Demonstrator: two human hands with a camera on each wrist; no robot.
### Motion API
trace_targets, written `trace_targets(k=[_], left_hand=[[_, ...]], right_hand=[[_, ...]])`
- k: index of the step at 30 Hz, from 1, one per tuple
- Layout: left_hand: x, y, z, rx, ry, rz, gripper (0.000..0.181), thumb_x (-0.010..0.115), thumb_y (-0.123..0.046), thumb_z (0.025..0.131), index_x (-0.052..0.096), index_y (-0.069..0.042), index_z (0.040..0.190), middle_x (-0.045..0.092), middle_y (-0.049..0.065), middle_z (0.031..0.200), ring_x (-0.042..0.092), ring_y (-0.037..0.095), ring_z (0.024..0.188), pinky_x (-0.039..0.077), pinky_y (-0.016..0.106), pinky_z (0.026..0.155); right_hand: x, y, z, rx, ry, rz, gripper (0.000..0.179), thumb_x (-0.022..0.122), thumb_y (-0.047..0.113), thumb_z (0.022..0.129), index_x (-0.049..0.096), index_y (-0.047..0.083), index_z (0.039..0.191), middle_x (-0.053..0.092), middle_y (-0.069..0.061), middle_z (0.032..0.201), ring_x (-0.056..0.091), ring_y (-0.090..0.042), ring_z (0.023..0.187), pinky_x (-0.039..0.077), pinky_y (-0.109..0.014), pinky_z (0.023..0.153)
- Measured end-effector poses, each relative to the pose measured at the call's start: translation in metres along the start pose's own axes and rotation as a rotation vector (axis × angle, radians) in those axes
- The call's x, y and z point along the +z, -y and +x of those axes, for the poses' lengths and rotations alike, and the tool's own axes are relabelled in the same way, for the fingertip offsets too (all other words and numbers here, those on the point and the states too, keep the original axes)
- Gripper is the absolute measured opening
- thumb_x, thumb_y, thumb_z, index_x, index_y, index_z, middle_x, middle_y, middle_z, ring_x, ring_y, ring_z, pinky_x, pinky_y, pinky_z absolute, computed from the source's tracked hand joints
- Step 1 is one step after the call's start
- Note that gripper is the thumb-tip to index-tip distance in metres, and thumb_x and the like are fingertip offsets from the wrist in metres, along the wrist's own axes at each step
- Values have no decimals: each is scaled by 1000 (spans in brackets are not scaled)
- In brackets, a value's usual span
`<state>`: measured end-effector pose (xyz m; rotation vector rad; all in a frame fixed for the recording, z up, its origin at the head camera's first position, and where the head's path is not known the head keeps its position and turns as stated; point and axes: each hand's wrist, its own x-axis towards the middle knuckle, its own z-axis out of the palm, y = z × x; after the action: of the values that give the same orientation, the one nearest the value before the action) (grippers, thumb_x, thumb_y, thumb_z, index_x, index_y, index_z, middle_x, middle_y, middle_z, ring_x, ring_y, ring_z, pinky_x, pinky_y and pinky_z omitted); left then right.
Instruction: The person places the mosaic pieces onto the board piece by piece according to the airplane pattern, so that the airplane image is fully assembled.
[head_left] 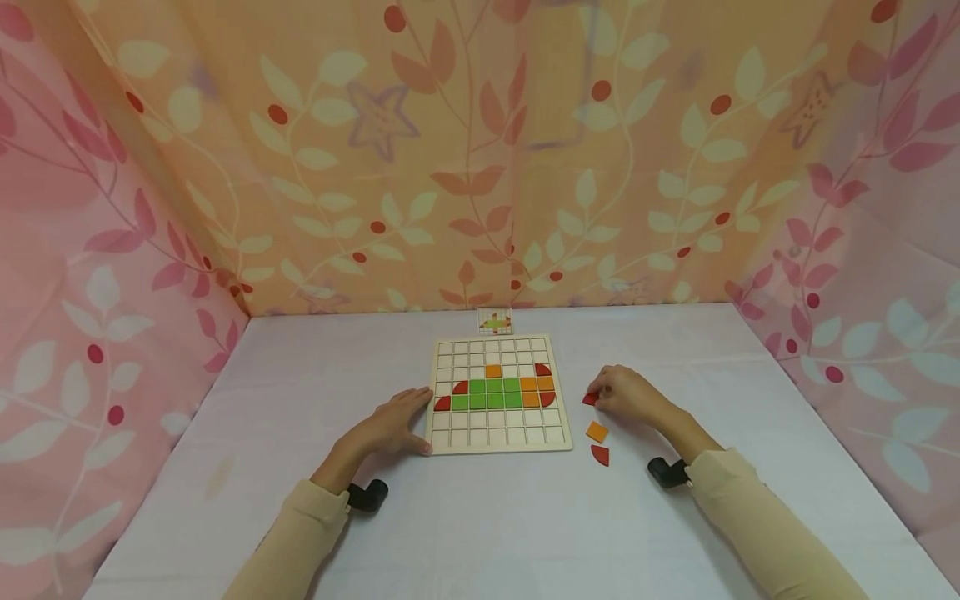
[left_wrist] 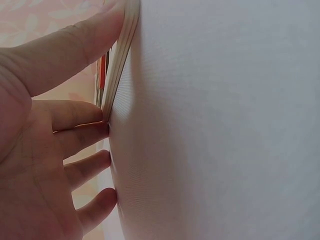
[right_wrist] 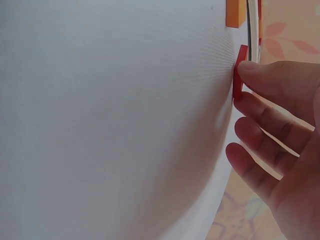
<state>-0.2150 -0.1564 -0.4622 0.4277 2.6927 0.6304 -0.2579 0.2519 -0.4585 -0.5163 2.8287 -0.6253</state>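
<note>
A pale wooden grid board lies on the table with green, orange and red tiles in its middle rows. My left hand rests at the board's left side, thumb and fingers spread against its edge. Right of the board, my right hand pinches a red quarter-circle tile at the tabletop. In the right wrist view, the thumb lies on that tile and the index fingertip touches its lower end. An orange square tile and another red quarter-circle tile lie nearer to me.
A small pattern card stands behind the board, showing a similar coloured shape on a grid. White cloth covers the table. Floral curtains enclose the back and both sides.
</note>
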Motion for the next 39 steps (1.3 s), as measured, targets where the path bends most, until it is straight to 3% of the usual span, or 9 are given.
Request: trace_targets(k=[11, 39], left_hand=[[0, 0, 0, -10, 6, -3, 96, 83, -29, 75, 31, -8, 153, 29, 11, 160, 19, 36, 150, 20, 58, 118], [-2, -3, 0, -15, 16, -3, 95, 83, -28, 76, 30, -8, 153, 28, 11, 161, 18, 36, 150, 19, 61, 118]], right_hand=[[1, 4, 0, -9, -20, -38, 15, 71, 4, 82, 77, 6, 96, 68, -3, 89, 57, -20, 86, 52, -42, 85], [-3, 5, 4, -14, 23, -52, 15, 72, 6, 82, 76, 6, 96, 66, -2, 88, 55, -17, 82, 53, -38, 81]])
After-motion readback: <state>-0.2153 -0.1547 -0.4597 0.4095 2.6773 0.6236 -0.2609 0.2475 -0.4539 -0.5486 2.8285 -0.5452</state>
